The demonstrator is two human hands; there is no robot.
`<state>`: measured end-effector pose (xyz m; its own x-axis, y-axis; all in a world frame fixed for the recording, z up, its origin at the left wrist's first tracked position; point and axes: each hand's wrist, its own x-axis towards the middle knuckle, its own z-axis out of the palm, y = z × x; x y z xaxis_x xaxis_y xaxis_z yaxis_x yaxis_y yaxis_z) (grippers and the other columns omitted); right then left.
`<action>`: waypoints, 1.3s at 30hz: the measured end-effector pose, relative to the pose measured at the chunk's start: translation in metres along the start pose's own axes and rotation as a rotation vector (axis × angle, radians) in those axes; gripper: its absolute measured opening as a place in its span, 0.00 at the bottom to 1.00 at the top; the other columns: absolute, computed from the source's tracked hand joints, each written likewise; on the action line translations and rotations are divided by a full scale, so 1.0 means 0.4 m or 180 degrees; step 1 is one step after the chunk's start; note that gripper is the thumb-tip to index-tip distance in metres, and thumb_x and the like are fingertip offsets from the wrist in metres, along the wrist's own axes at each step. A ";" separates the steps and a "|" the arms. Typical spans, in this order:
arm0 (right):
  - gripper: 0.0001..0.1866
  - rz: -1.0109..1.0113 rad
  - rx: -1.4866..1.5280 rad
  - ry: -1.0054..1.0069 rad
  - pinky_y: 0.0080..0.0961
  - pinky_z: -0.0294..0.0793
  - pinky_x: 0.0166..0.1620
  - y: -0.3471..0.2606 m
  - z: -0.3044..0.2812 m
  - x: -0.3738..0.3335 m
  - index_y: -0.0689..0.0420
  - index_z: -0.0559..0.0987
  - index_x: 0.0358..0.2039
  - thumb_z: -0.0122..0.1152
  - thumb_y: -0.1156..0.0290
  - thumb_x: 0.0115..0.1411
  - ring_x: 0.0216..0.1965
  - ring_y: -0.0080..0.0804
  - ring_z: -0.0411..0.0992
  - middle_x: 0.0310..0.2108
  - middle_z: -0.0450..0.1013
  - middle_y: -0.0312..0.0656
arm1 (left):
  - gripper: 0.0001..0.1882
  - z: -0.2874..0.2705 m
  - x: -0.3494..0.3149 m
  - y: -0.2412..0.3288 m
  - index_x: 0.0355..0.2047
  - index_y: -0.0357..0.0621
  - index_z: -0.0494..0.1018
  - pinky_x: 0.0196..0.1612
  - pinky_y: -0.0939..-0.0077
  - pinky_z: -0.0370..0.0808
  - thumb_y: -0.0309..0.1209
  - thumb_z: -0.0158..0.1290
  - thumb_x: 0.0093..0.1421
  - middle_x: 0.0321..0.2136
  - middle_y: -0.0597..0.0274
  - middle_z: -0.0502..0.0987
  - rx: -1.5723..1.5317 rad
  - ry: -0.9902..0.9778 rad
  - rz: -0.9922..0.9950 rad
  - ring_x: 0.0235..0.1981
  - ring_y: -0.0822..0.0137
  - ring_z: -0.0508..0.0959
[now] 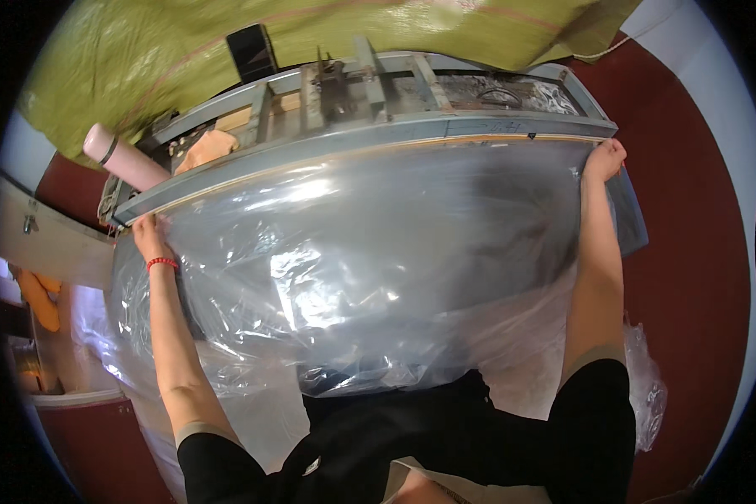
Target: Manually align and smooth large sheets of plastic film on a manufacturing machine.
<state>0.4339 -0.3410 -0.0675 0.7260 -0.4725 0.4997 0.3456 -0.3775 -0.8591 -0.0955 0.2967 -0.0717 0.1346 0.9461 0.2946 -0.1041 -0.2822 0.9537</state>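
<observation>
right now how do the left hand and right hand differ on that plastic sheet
The left hand lies lower in the picture, at the near-left end of the grey metal bar, while the right hand reaches up to the bar's far-right end. The left wrist wears a red bracelet; the right wrist is bare. Both press the clear plastic sheet along the bar's edge, arms spread wide.

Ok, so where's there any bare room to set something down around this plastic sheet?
Little on the bench: the clear plastic sheet covers it between left hand and right hand. Behind the grey metal bar, the frame is cluttered. A pink bottle fills the left corner. The red floor on the right is bare.
</observation>
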 end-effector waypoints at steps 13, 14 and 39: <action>0.08 -0.1323 0.0820 -0.4538 0.19 0.64 0.29 -0.600 0.042 -0.727 0.60 0.72 0.25 0.58 0.70 0.49 0.26 0.21 0.66 0.23 0.69 0.36 | 0.05 -0.239 -0.141 0.274 0.32 0.43 0.66 0.32 0.89 0.63 0.25 0.49 0.55 0.25 0.73 0.66 0.0190 -0.0378 0.0941 0.27 0.81 0.65; 0.07 -0.1194 0.0971 -0.4597 0.16 0.62 0.27 -0.589 0.025 -0.732 0.61 0.72 0.23 0.58 0.71 0.50 0.24 0.18 0.63 0.19 0.67 0.34 | 0.07 -0.275 -0.126 0.254 0.32 0.41 0.67 0.35 0.88 0.64 0.28 0.51 0.54 0.27 0.71 0.68 0.0600 -0.0091 0.1132 0.30 0.81 0.67; 0.11 -0.1004 -0.0956 -0.2370 0.14 0.55 0.23 -0.011 -0.500 -0.199 0.61 0.68 0.19 0.56 0.69 0.53 0.20 0.16 0.53 0.15 0.56 0.28 | 0.15 -0.271 -0.638 0.240 0.25 0.37 0.73 0.30 0.84 0.63 0.36 0.42 0.60 0.20 0.63 0.74 0.0460 -0.1219 -0.2036 0.27 0.74 0.72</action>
<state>0.2558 -0.4610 -0.0812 0.8596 0.2953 0.4170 0.5010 -0.6476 -0.5742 -0.2469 0.0455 -0.0619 0.4608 0.8184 -0.3434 0.2360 0.2600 0.9363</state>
